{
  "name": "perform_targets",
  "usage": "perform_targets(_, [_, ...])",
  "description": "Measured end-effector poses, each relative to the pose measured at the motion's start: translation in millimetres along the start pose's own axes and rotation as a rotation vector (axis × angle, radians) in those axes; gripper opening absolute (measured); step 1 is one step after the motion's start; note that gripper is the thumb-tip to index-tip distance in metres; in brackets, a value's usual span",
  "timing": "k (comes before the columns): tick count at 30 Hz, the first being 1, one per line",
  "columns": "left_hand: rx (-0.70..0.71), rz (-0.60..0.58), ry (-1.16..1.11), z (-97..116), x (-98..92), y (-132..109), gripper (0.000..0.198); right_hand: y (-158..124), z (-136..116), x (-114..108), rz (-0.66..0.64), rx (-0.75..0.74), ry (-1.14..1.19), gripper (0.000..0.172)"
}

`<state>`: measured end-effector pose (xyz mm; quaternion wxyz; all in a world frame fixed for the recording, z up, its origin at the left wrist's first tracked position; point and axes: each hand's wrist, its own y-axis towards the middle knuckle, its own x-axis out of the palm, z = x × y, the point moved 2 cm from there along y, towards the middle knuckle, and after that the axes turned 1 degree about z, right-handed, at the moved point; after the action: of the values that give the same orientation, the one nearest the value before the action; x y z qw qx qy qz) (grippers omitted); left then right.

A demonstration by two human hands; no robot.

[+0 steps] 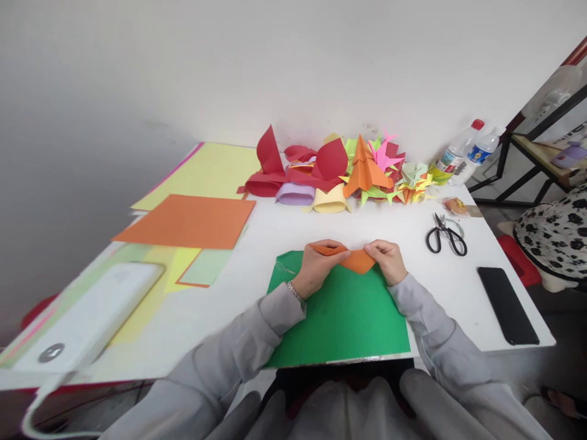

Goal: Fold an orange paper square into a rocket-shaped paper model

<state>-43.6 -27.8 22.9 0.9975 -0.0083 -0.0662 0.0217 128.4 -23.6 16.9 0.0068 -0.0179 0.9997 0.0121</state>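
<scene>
A small folded orange paper piece (355, 260) lies over the far edge of a green sheet (339, 318) on the white table (257, 263). My left hand (317, 266) pinches the piece's left part, fingers closed on it. My right hand (387, 259) pinches its right end, fingers also closed. Both grey sleeves rest on or beside the green sheet.
A heap of folded coloured paper shapes (348, 171) lines the wall. Orange (188, 221) and yellow sheets (206, 174) lie at left, a white device (87, 318) near the left edge. Black scissors (444, 235), a black phone (507, 304) and two plastic bottles (465, 153) are at right.
</scene>
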Motion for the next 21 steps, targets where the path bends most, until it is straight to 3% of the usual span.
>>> perform_targets(5, [-0.003, 0.000, 0.008, -1.5, 1.0, -0.7, 0.019, -0.9, -2.5, 2.8, -0.040, 0.022, -0.047, 0.026])
perform_targets(21, [-0.056, -0.040, -0.150, -6.0, 0.7, 2.5, 0.023, 0.4, 0.1, 0.1, 0.014, -0.013, -0.048, 0.028])
